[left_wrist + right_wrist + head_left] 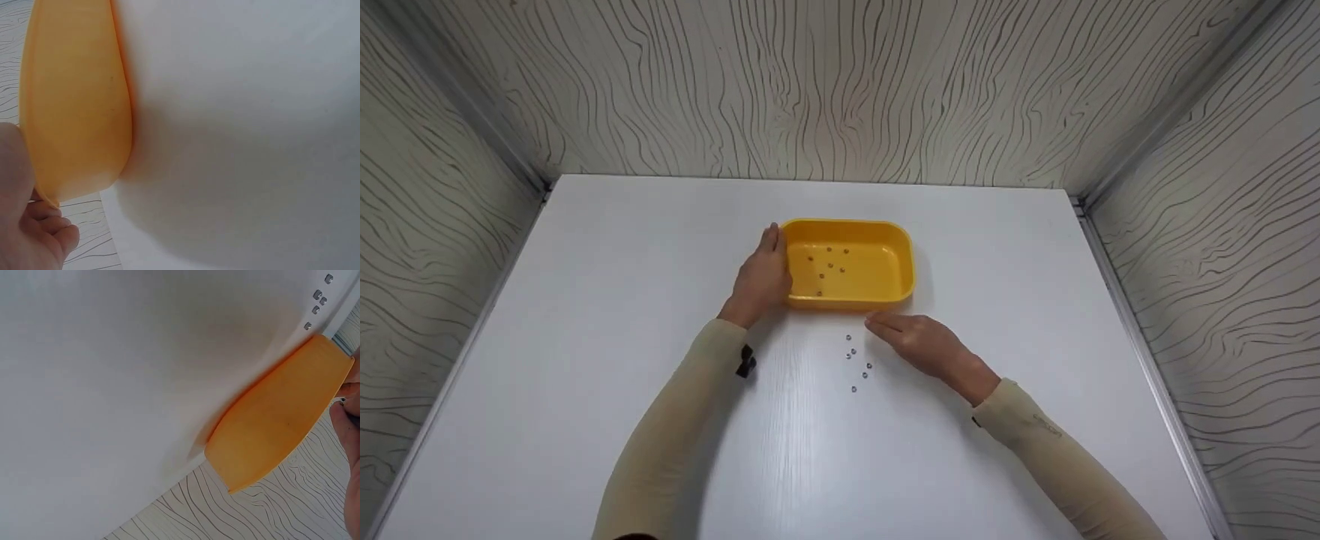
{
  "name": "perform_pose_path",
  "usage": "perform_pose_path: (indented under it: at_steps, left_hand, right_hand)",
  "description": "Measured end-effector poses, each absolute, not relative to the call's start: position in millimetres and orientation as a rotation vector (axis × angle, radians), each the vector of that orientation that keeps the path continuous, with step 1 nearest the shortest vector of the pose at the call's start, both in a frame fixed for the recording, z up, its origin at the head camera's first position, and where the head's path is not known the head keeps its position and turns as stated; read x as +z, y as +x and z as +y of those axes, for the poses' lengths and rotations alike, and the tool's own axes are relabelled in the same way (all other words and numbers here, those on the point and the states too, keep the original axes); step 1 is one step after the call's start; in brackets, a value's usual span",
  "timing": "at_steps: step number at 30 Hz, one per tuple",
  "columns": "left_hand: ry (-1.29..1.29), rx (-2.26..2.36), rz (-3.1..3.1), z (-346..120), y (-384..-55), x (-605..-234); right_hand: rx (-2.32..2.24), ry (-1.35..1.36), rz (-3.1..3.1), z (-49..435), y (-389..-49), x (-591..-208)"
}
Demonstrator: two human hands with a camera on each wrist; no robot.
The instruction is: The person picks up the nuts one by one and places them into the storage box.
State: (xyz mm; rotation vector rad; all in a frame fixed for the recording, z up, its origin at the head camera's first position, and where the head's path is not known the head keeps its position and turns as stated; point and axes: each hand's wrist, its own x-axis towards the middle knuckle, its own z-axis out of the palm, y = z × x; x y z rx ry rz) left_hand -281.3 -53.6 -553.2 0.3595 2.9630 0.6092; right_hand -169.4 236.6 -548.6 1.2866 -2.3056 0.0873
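A yellow plastic tray (877, 276) stands on the white table, with several small metal nuts (830, 265) scattered on its floor. My left hand (763, 279) grips the tray's left end, and in the left wrist view its fingers (55, 226) curl at the rim. Just off the tray's near right side is my right hand (926, 345), its fingertips drawn together. In the right wrist view a tiny dark nut (341, 400) shows at the thumb tip, pinched against the fingers. Several more nuts (865, 375) lie loose on the table before the tray.
The white tabletop (607, 300) extends around the tray on all sides. Behind it rises a panel (810, 90) with a wood-grain pattern, and similar panels flank the left and right. Metal edging (1155, 390) runs along the table's right side.
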Motion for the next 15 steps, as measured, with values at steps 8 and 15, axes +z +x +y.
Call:
perform_pose_path:
  at_steps: [8, 15]
  left_hand:
    - [0.33, 0.631, 2.958, -53.2, -281.4, -552.6]
    - [0.296, 0.651, 2.949, -48.4, -280.9, -553.7]
  right_hand:
    - [0.52, 1.097, -2.376, 227.2, -175.0, -539.6]
    - [0.766, 0.922, -2.427, 221.3, -178.8, -531.0]
